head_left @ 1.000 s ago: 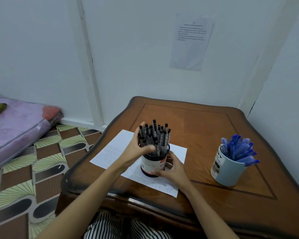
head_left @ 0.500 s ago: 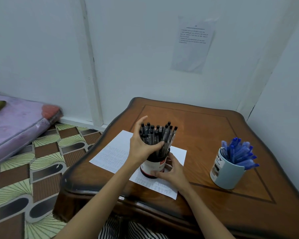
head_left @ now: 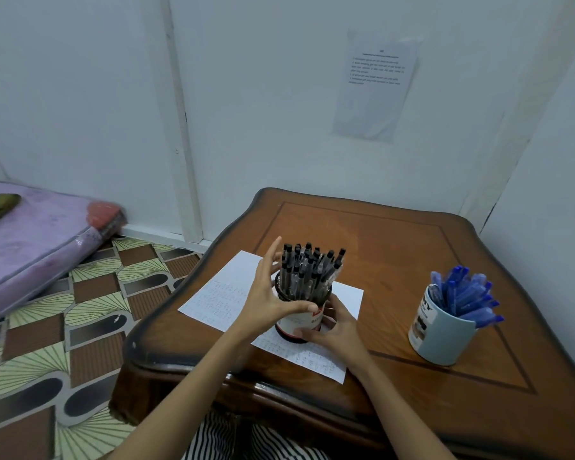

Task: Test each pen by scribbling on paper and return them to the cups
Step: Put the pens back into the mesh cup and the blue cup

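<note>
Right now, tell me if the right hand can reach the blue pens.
Probably yes. The right hand holds the cup of black pens and must let go first; only bare table lies between it and the blue pens.

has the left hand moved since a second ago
Yes, downward: left hand thumb was across the black pens, above the cup rim; now on the cup wall.

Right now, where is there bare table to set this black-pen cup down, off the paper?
Bare wood lies between the paper and the blue-pen mug, and across the far half of the table toward the wall. The near-left is crowded: left hand and right hand hold the black-pen cup on the paper.
</note>
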A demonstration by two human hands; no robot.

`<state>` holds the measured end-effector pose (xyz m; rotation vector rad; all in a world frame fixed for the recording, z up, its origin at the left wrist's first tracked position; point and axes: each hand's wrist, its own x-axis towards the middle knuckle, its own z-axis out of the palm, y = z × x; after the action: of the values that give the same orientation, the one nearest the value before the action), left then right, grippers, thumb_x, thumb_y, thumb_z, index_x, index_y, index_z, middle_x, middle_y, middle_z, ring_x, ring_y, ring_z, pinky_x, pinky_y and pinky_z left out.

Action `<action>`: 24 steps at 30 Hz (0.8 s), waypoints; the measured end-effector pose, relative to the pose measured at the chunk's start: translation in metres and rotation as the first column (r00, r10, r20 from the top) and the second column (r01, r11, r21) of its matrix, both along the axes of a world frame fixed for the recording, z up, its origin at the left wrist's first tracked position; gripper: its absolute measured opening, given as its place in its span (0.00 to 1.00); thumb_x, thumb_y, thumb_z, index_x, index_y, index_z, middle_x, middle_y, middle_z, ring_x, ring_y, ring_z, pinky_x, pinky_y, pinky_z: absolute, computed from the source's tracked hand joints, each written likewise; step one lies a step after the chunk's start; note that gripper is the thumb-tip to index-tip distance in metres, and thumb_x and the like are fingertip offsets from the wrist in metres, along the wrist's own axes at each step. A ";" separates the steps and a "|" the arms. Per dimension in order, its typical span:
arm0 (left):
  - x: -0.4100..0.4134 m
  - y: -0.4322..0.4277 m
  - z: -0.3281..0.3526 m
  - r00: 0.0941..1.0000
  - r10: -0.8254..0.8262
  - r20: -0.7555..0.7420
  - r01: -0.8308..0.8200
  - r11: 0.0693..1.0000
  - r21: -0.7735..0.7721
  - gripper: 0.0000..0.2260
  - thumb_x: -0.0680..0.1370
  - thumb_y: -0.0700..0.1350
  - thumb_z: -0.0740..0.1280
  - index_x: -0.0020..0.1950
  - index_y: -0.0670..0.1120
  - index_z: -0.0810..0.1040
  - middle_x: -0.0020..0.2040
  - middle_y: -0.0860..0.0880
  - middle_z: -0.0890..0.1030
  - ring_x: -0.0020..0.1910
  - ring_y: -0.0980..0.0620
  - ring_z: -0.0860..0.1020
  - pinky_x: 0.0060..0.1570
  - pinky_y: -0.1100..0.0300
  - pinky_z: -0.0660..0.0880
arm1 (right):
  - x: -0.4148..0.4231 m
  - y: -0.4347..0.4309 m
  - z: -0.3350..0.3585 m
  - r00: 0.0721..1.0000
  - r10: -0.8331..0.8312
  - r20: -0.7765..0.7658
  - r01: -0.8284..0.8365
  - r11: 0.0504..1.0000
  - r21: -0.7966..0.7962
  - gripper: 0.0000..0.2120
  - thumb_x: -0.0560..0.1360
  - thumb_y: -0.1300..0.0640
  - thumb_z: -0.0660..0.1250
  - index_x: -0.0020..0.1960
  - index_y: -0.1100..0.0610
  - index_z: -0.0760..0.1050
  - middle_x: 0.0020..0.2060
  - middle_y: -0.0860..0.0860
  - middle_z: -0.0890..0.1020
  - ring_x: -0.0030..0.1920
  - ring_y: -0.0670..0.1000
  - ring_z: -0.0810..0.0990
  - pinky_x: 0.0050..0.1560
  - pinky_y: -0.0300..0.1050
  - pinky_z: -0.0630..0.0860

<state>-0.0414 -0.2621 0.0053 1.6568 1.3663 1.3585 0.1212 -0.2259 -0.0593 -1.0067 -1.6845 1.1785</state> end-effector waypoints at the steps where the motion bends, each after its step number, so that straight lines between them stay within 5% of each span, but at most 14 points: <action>1: 0.000 0.000 -0.001 1.000 -0.012 0.010 0.012 1.000 -0.013 0.52 0.56 0.56 0.80 0.71 0.66 0.52 0.68 0.63 0.63 0.67 0.66 0.65 0.61 0.73 0.65 | 0.000 0.000 0.000 1.000 -0.002 0.002 0.002 1.000 -0.001 0.34 0.61 0.58 0.80 0.62 0.46 0.70 0.60 0.50 0.77 0.59 0.45 0.77 0.57 0.39 0.76; 6: 0.002 0.014 0.010 0.994 -0.106 0.000 0.105 0.988 -0.113 0.57 0.59 0.47 0.81 0.76 0.56 0.46 0.69 0.55 0.67 0.67 0.57 0.67 0.64 0.64 0.64 | 0.000 0.000 0.002 1.000 -0.008 0.021 0.009 1.000 -0.012 0.34 0.61 0.58 0.81 0.62 0.44 0.69 0.59 0.47 0.77 0.59 0.44 0.76 0.53 0.33 0.75; 11: 0.007 0.021 0.013 1.000 0.021 -0.003 -0.021 1.000 -0.017 0.36 0.65 0.41 0.79 0.68 0.51 0.65 0.55 0.61 0.75 0.55 0.64 0.74 0.56 0.70 0.71 | 0.001 -0.001 0.005 0.997 -0.030 0.068 0.031 0.999 -0.010 0.38 0.61 0.57 0.80 0.66 0.48 0.66 0.61 0.47 0.74 0.59 0.44 0.74 0.51 0.27 0.73; 16: 0.012 0.022 0.017 0.988 0.104 0.116 -0.110 0.992 0.054 0.27 0.65 0.39 0.78 0.57 0.54 0.69 0.51 0.57 0.78 0.54 0.60 0.76 0.52 0.70 0.71 | 0.001 -0.002 0.007 0.997 -0.021 0.073 0.021 1.000 -0.008 0.38 0.62 0.56 0.80 0.65 0.46 0.64 0.62 0.46 0.73 0.60 0.43 0.72 0.50 0.25 0.71; 20: 0.011 0.020 0.024 0.988 0.052 0.147 -0.067 0.992 0.103 0.30 0.64 0.40 0.79 0.60 0.55 0.69 0.56 0.53 0.78 0.57 0.59 0.76 0.54 0.70 0.72 | 0.001 -0.002 0.006 0.997 -0.021 0.075 0.022 1.000 -0.008 0.39 0.62 0.57 0.80 0.66 0.47 0.65 0.63 0.47 0.73 0.60 0.43 0.72 0.49 0.24 0.71; 24: 0.006 0.016 0.034 0.998 -0.031 0.060 0.031 1.000 0.006 0.50 0.55 0.58 0.81 0.72 0.60 0.58 0.62 0.59 0.69 0.59 0.63 0.69 0.55 0.71 0.65 | 0.000 -0.001 0.005 0.998 -0.024 0.060 0.026 1.000 -0.017 0.38 0.61 0.57 0.80 0.65 0.45 0.64 0.62 0.47 0.73 0.59 0.42 0.73 0.51 0.27 0.72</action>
<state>-0.0357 -0.2459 0.0392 1.6205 1.2992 1.3836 0.1213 -0.2269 -0.0542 -1.0805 -1.7052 1.1598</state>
